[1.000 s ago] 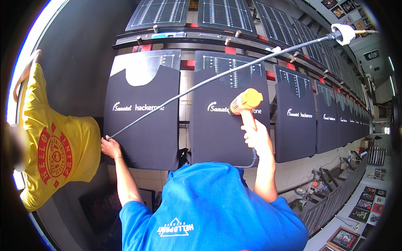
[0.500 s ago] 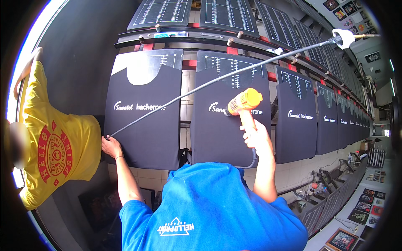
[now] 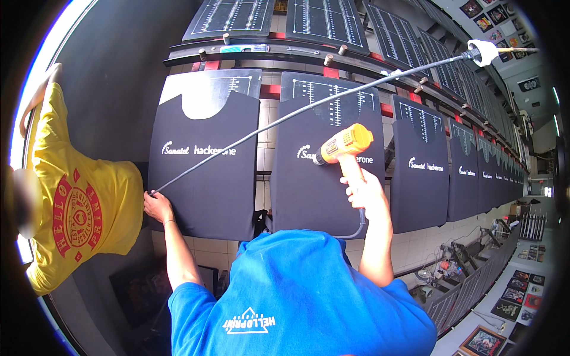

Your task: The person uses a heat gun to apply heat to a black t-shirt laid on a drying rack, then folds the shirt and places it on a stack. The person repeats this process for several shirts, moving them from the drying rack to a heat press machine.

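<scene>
My right hand (image 3: 366, 194) is wrapped round the handle of an orange heat gun (image 3: 349, 142). Its dark nozzle points left over the second black T-shirt (image 3: 320, 196), covering part of the white print there. Out to the left, my left hand (image 3: 158, 206) has its fingers closed on the lower end of a long, thin grey cord (image 3: 249, 137), stretched straight or stiff like a rod. That cord slants up to a white collar (image 3: 485, 53) at the upper right, crossing above the first black T-shirt (image 3: 202, 190). Both shirts lie spread on flat boards.
More shirt-covered boards (image 3: 418, 172) run in a row to the right. Bare ruled boards (image 3: 326, 24) stand behind a dark rail (image 3: 285, 50). A person in a yellow shirt (image 3: 89, 202) is close on my left. The gun's power cord (image 3: 360, 224) hangs below its handle.
The heat gun has shifted slightly left, its nozzle now over a bit more of the print. My left hand keeps its hold on the cord. The view has moved a little.
</scene>
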A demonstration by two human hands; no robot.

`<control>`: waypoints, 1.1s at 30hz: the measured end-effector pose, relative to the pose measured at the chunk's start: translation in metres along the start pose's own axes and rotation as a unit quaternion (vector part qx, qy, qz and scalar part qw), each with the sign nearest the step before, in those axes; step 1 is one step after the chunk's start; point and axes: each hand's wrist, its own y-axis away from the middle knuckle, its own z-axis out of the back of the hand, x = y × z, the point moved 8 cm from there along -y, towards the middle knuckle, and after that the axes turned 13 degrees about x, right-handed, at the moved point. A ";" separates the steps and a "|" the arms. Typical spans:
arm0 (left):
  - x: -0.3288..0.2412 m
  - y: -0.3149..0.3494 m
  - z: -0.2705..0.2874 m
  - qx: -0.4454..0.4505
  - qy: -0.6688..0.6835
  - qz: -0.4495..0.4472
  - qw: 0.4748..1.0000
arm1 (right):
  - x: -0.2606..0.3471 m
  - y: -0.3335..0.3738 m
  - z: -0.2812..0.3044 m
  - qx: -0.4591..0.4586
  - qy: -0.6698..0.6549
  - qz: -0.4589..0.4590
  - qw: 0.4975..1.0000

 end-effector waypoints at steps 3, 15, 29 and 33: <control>-0.004 0.001 -0.001 0.004 0.008 -0.003 1.000 | -0.003 0.002 -0.001 -0.055 0.064 0.012 0.996; 0.000 0.003 0.001 -0.003 0.009 0.003 1.000 | 0.004 -0.002 -0.008 -0.003 0.068 -0.026 0.997; -0.002 0.003 0.001 0.005 0.007 0.007 1.000 | 0.003 -0.009 -0.021 0.006 0.097 -0.029 0.995; -0.004 0.004 0.001 0.006 0.010 0.007 1.000 | -0.002 -0.013 -0.019 0.010 0.098 -0.039 0.994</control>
